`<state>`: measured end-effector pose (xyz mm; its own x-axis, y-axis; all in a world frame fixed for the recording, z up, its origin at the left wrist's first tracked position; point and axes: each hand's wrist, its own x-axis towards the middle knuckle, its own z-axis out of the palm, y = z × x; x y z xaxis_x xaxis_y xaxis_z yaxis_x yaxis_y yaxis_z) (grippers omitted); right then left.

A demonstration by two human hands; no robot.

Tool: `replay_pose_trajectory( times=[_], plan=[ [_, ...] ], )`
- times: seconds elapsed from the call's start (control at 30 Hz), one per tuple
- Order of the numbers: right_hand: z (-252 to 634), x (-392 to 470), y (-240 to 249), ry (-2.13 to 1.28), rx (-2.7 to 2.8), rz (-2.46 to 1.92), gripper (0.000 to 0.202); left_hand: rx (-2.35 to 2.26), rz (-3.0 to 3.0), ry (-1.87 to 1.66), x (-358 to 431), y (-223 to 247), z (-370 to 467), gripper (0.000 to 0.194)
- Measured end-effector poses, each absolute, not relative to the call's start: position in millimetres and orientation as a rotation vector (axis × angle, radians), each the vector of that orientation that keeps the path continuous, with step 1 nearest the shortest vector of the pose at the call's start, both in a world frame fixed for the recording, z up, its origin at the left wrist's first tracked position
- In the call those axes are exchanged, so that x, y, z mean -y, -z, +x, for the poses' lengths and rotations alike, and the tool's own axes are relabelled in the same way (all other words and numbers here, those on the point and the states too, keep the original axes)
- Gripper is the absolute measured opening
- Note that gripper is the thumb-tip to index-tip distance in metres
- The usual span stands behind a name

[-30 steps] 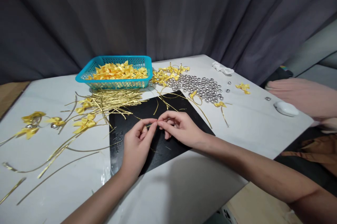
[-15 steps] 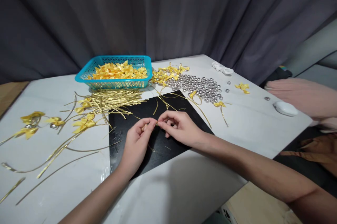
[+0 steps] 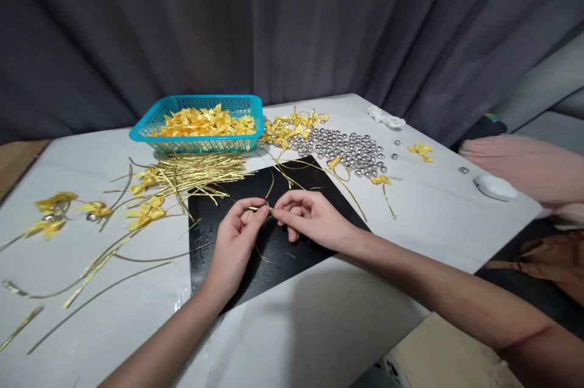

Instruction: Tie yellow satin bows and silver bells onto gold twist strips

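Above a black mat [image 3: 283, 266], my left hand [image 3: 238, 239] and my right hand [image 3: 314, 218] meet almost fingertip to fingertip. Both pinch a thin gold cord [image 3: 270, 210], which shows between the thumbs and forefingers. Part of the cord is hidden inside the left fingers. Just behind the hands lies a pile of gold cords [image 3: 205, 172], partly on the mat's far left corner. Yellow ribbon bows [image 3: 146, 213] with long cord tails rest to the left of my left hand. Beyond my right hand are many small silver beads [image 3: 351, 151].
A blue plastic basket [image 3: 196, 146] full of yellow bows stands at the back of the white table [image 3: 410, 224]. More bows [image 3: 292, 128] lie right of it. A crumpled tissue [image 3: 385, 117] and a white computer mouse [image 3: 495, 187] are at the right. A grey curtain [image 3: 292, 23] hangs behind.
The fingertips have parted slightly, and more of the gold cord shows between them. Both hands otherwise stay in about the same place over the mat.
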<state>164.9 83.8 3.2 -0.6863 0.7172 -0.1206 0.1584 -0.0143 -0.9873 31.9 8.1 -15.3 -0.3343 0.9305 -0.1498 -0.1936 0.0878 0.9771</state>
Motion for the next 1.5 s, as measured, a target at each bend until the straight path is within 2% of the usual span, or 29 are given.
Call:
replay_pose_trajectory(
  times=[0.73, 1.0, 1.5],
  plan=[
    [165.4, -83.0, -2.8, -1.610, 1.931, -0.902, 0.009, -1.518, 0.921, -1.532, -5.0, 10.5, 37.4, 0.028],
    [165.7, -83.0, -0.9, -1.601, 1.950, -0.892, 0.011, -1.551, 0.995, -1.501, -4.1, 12.7, 35.6, 0.021],
    [166.6, -82.8, -0.7, -1.495, 2.038, -0.888, 0.007, -1.600, 0.965, -1.420, -3.1, 11.5, 35.7, 0.028]
  ],
)
